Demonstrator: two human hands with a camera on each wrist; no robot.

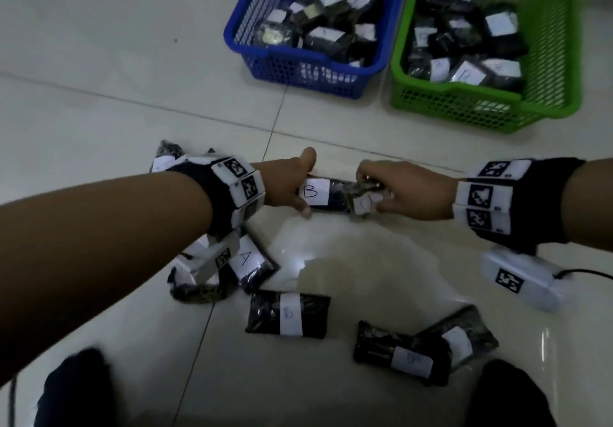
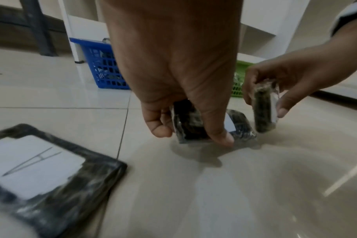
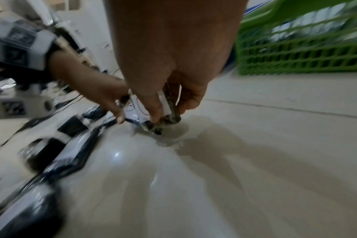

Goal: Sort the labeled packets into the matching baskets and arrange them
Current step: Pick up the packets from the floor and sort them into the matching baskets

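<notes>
On the tiled floor my left hand grips one end of a black packet labelled B, thumb on its far edge and fingers on its near edge. In the left wrist view the left hand pinches this B packet, which lies on the floor. Just to its right, my right hand pinches a smaller packet labelled C, tilted up on its edge against the B packet. The right wrist view shows the right hand around that C packet.
A blue basket and a green basket, both holding several labelled packets, stand at the far side. Loose packets lie near me: one labelled A, a B packet, and two overlapping ones at the right. My knees frame the bottom edge.
</notes>
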